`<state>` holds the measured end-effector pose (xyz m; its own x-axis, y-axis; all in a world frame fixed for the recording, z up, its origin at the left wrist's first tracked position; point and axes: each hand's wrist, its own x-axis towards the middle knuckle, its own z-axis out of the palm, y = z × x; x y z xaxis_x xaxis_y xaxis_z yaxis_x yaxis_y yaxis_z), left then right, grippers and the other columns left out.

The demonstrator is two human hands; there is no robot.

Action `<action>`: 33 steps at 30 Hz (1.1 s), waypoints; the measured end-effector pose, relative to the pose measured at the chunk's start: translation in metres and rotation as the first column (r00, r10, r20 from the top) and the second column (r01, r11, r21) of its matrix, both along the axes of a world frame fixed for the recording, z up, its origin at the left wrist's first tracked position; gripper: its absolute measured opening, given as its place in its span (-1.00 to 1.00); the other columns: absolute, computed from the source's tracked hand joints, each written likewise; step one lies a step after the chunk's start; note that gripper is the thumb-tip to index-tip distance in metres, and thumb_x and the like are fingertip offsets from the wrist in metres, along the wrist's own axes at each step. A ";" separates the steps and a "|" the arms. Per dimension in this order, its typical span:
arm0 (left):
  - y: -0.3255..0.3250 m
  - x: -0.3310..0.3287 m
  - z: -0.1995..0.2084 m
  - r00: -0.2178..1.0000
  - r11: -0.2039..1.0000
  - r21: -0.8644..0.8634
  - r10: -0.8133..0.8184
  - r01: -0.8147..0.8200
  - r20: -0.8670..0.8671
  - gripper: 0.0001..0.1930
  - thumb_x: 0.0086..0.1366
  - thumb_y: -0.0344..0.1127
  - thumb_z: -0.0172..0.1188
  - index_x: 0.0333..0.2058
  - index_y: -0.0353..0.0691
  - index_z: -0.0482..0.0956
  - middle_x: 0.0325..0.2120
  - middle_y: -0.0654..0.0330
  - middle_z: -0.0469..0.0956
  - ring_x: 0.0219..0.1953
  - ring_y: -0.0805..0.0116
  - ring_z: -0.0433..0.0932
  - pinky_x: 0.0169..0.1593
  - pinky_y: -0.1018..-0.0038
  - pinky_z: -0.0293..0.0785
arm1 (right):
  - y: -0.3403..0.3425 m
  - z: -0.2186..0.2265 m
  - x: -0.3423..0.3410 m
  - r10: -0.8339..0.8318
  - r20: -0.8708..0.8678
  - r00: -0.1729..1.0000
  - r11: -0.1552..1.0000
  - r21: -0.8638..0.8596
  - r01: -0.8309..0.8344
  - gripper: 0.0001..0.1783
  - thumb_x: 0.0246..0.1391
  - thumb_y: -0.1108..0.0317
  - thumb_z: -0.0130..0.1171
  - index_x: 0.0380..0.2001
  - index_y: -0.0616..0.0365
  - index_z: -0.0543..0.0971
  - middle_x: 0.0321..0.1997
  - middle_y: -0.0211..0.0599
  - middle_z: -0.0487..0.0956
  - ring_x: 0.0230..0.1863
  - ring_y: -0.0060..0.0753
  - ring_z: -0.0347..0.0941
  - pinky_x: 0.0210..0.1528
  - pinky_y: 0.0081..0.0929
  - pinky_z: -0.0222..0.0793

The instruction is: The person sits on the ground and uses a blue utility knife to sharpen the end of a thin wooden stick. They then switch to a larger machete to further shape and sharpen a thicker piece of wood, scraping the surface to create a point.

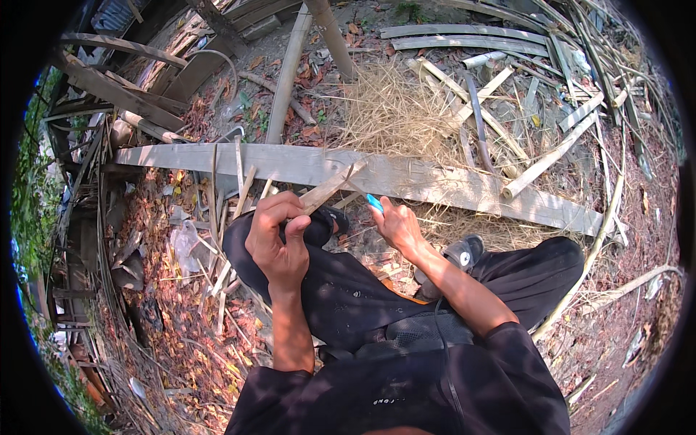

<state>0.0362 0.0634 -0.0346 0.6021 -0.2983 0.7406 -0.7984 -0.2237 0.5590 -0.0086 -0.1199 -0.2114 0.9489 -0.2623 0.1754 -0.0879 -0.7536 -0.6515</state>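
My left hand [278, 243] grips one end of a pale, flat wooden stick [322, 191]. The stick slants up and to the right, its far end resting over a long grey plank [261, 156]. Closed in my right hand [401, 228] is a tool with a blue handle [375, 203]. A thin dark blade seems to run from that handle toward the stick's far end and lies against or just over it. The exact kind of tool is too small to tell.
Beyond the plank lie a straw heap [395, 109], a long curved blade with a brown handle [477, 119] and pale poles [554, 156]. An upright post [290, 80] stands behind the plank. Thin strips [239, 192] lean at left, near a clear plastic bag [186, 243]. My sandalled foot [464, 251] is close.
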 end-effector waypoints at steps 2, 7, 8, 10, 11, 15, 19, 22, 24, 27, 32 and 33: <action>-0.003 0.005 0.004 0.999 0.999 -0.042 0.003 -0.004 -0.035 -0.77 0.37 -0.25 0.11 -0.31 -0.34 0.41 -0.33 0.06 0.47 -0.47 0.50 0.44 -0.36 0.62 0.43 | -0.029 -0.042 0.000 -0.126 -0.232 0.965 0.983 0.104 0.154 -0.41 0.28 -0.11 -0.13 -0.39 0.29 0.50 -0.58 0.26 0.53 -0.47 0.32 0.52 -0.47 0.09 0.42; -0.008 -0.001 -0.002 0.991 0.985 -0.168 0.005 -0.028 -0.137 -0.76 0.37 -0.24 0.11 -0.27 -0.34 0.41 -0.30 0.07 0.46 -0.46 0.48 0.43 -0.33 0.61 0.44 | -0.056 -0.024 -0.023 -0.087 -0.301 0.950 0.957 0.240 0.164 -0.33 0.31 -0.13 -0.29 -0.38 0.34 0.49 -0.49 0.33 0.51 -0.32 0.37 0.47 -0.23 0.09 0.32; -0.004 0.000 -0.002 0.992 0.985 -0.168 0.012 -0.034 -0.129 -0.76 0.37 -0.23 0.11 -0.27 -0.34 0.41 -0.29 0.06 0.46 -0.46 0.48 0.43 -0.33 0.61 0.44 | -0.045 0.017 -0.019 -0.057 -0.198 0.979 0.918 0.376 0.130 -0.39 0.33 -0.07 -0.27 -0.42 0.33 0.43 -0.57 0.25 0.46 -0.47 0.33 0.41 -0.37 0.02 0.26; -0.005 -0.001 0.000 0.993 0.987 -0.153 0.026 -0.043 -0.115 -0.74 0.37 -0.22 0.10 -0.26 -0.35 0.41 -0.32 0.04 0.46 -0.46 0.45 0.42 -0.35 0.59 0.44 | -0.029 0.067 -0.021 0.049 0.065 0.997 0.863 0.500 -0.075 -0.52 0.35 0.05 -0.18 -0.46 0.28 0.38 -0.69 0.08 0.38 -0.61 0.20 0.34 -0.52 -0.13 0.20; -0.006 -0.002 -0.001 0.994 0.988 -0.152 0.025 -0.041 -0.104 -0.74 0.37 -0.22 0.10 -0.25 -0.35 0.40 -0.32 0.04 0.45 -0.46 0.44 0.42 -0.36 0.58 0.44 | -0.021 0.088 -0.023 0.127 0.196 0.972 0.826 0.522 -0.213 -0.55 0.35 0.09 -0.15 -0.46 0.27 0.37 -0.71 0.03 0.35 -0.64 0.16 0.33 -0.56 -0.17 0.19; -0.008 -0.002 -0.002 0.995 0.985 -0.168 0.032 -0.047 -0.093 -0.72 0.37 -0.19 0.10 -0.27 -0.35 0.37 -0.35 0.01 0.45 -0.47 0.41 0.42 -0.39 0.56 0.44 | 0.007 0.120 -0.007 0.219 0.200 0.955 0.852 0.438 -0.287 -0.51 0.34 0.03 -0.13 -0.50 0.24 0.40 -0.74 0.04 0.34 -0.68 0.16 0.33 -0.59 -0.10 0.18; -0.006 -0.002 -0.001 0.993 0.986 -0.154 0.042 -0.059 -0.111 -0.73 0.38 -0.20 0.09 -0.28 -0.34 0.36 -0.36 0.00 0.45 -0.48 0.41 0.42 -0.40 0.57 0.43 | 0.007 0.081 0.014 0.133 -0.052 0.990 0.963 0.244 -0.117 -0.52 0.32 0.02 -0.11 -0.46 0.24 0.44 -0.73 0.12 0.42 -0.61 0.24 0.44 -0.56 0.00 0.30; -0.008 0.000 -0.002 0.996 0.986 -0.158 0.048 -0.059 -0.073 -0.74 0.39 -0.22 0.08 -0.29 -0.34 0.36 -0.38 0.00 0.45 -0.50 0.41 0.41 -0.43 0.59 0.42 | 0.004 0.033 0.024 0.080 -0.053 0.995 0.994 0.084 -0.076 -0.50 0.31 -0.02 -0.11 -0.42 0.24 0.46 -0.74 0.11 0.45 -0.59 0.25 0.48 -0.52 0.03 0.41; -0.006 0.002 -0.003 0.999 1.000 -0.004 0.019 -0.018 0.051 -0.73 0.39 -0.20 0.08 -0.30 -0.34 0.36 -0.38 0.01 0.45 -0.50 0.42 0.41 -0.43 0.58 0.41 | -0.009 0.007 0.036 0.051 -0.052 0.997 0.996 0.072 -0.047 -0.46 0.29 -0.08 -0.12 -0.38 0.25 0.48 -0.73 0.12 0.47 -0.58 0.27 0.51 -0.51 0.01 0.46; -0.006 0.000 0.004 0.984 0.984 -0.130 0.103 -0.122 -0.144 -0.72 0.39 -0.18 0.07 -0.29 -0.34 0.38 -0.38 0.05 0.45 -0.47 0.44 0.41 -0.39 0.58 0.42 | -0.029 -0.064 0.012 -0.115 -0.200 0.973 0.993 -0.042 0.108 -0.39 0.29 -0.09 -0.14 -0.45 0.29 0.55 -0.70 0.18 0.49 -0.55 0.26 0.53 -0.48 0.02 0.47; -0.003 0.002 -0.004 0.984 0.975 -0.191 0.080 -0.110 -0.159 -0.73 0.40 -0.20 0.06 -0.27 -0.34 0.38 -0.37 0.06 0.45 -0.46 0.43 0.41 -0.34 0.56 0.40 | -0.032 0.001 -0.005 -0.129 -0.267 0.955 0.989 0.032 0.142 -0.41 0.29 -0.02 -0.09 -0.46 0.37 0.55 -0.63 0.27 0.51 -0.51 0.32 0.52 -0.44 0.10 0.42; -0.002 0.003 -0.001 0.982 0.974 -0.179 0.115 -0.141 -0.147 -0.73 0.39 -0.20 0.07 -0.27 -0.34 0.38 -0.35 0.04 0.46 -0.46 0.42 0.42 -0.36 0.55 0.41 | -0.021 0.029 -0.013 -0.081 -0.270 0.960 0.981 0.149 0.124 -0.45 0.28 0.00 -0.07 -0.40 0.39 0.52 -0.63 0.28 0.49 -0.50 0.34 0.51 -0.43 0.10 0.40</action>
<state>0.0390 0.0618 -0.0360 0.7243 -0.0753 0.6854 -0.6843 -0.1999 0.7012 -0.0220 -0.1412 -0.1821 0.9222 -0.3649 -0.1282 -0.3426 -0.6170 -0.7084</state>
